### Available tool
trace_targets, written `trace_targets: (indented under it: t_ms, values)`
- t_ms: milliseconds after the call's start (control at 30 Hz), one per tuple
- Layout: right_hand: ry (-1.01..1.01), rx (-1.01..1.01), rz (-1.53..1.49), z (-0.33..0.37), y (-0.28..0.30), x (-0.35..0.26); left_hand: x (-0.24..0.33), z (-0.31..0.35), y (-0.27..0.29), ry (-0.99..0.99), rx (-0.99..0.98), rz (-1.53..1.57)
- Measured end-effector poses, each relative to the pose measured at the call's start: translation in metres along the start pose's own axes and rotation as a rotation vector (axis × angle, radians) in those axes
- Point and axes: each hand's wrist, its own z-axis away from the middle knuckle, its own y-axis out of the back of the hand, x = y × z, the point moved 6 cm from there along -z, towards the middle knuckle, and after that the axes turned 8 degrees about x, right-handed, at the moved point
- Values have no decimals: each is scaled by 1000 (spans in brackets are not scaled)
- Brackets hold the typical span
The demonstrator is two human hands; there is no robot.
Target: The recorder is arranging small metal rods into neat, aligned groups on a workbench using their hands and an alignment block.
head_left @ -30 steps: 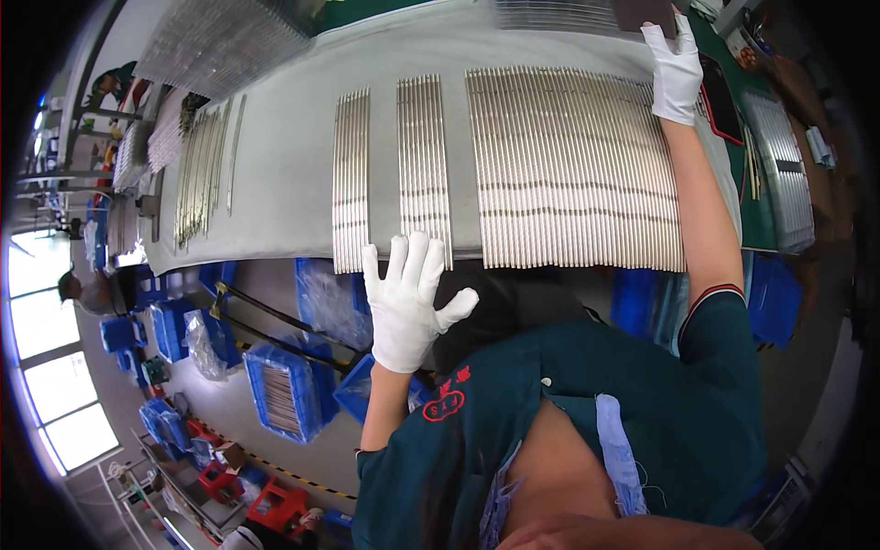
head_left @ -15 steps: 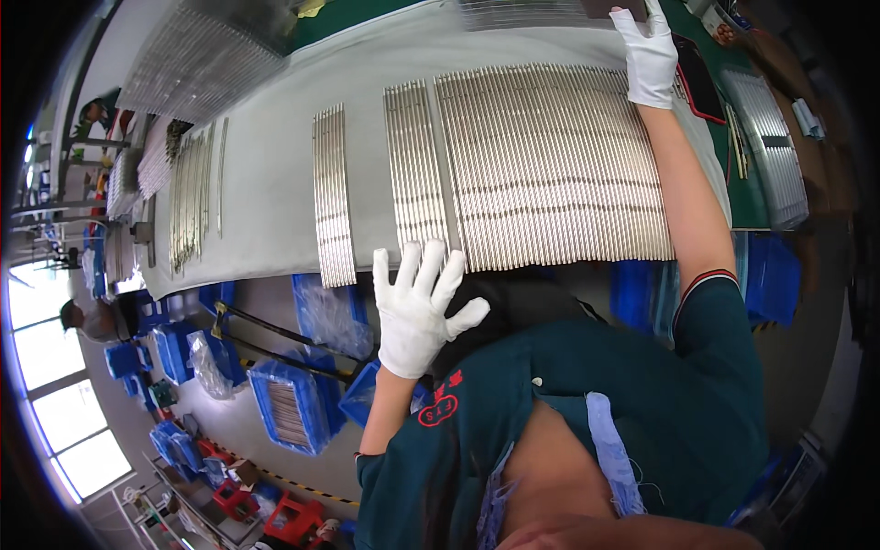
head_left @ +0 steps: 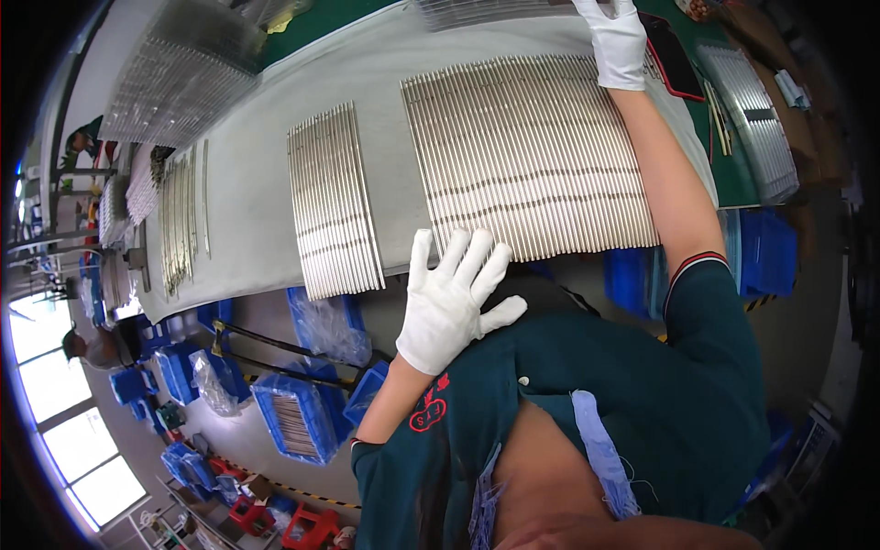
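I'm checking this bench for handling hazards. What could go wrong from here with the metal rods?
The narrow rod batch overhangs the table edge; a nudge might send rods into the blue bins. The left hand at the wide rod batch edge could skew rows. The right hand stretches far, risking uneven pressure.

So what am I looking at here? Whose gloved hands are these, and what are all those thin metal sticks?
This is one picture from a camera worn on a person's head, looking down; the wide lens bends straight edges. No machine is involved. Both hands wear white gloves. The left hand is spread open at the near edge of a large sheet of thin metal rods laid side by side. The right hand reaches to that sheet's far edge. Neither hand grips anything. A smaller batch of rods lies to the left on the grey table. Blue bins stand on the floor below.
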Motion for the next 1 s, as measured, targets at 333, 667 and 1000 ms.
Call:
trace_targets:
  t_ms: [333,667,1000]
  values:
    - [18,10,-31,0,5,4,-20,25,7,68,14,-113]
    - [74,-2,149,2,4,-9,-26,27,12,80,5,-92]
    - [35,134,250,-6,12,6,-7,0,0,-21,33,3]
